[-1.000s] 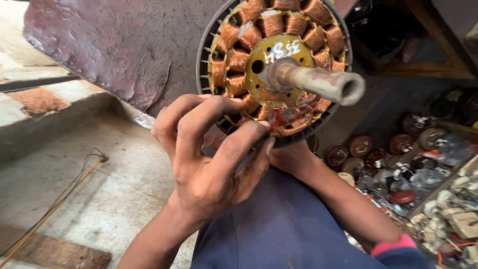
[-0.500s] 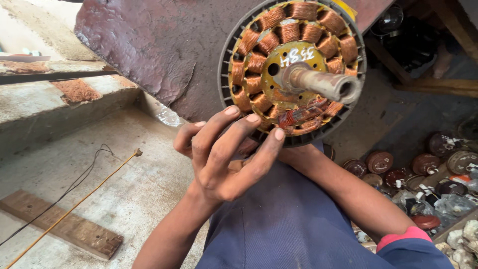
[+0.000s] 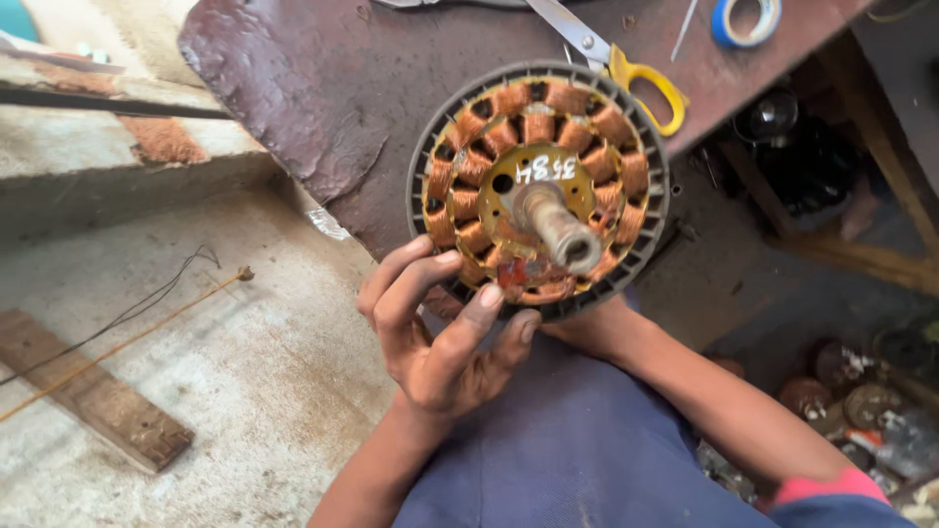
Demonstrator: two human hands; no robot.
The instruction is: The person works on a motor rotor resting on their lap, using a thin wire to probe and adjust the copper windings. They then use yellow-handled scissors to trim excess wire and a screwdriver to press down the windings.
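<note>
A round fan motor stator (image 3: pixel 541 186) with copper windings, a dark slotted rim and a metal shaft (image 3: pixel 560 227) faces the camera. My right hand (image 3: pixel 592 330) grips it from underneath at its lower edge, mostly hidden behind it. My left hand (image 3: pixel 440 332) is just below the stator's lower left, fingers spread, fingertips touching the rim and the lower windings. A reddish piece sits on the windings near the fingertips.
A rusty metal sheet (image 3: pixel 313 88) lies behind the stator with yellow-handled scissors (image 3: pixel 626 68) and a blue tape roll (image 3: pixel 746 20) on it. A wooden plank (image 3: pixel 93 396) and thin wire (image 3: pixel 127 323) lie on the concrete floor. Motor parts (image 3: pixel 861 391) pile at right.
The stator has shifted down and toward the middle of the view as the camera moved. My left hand has slid lower, fingertips now at the lower rim.
</note>
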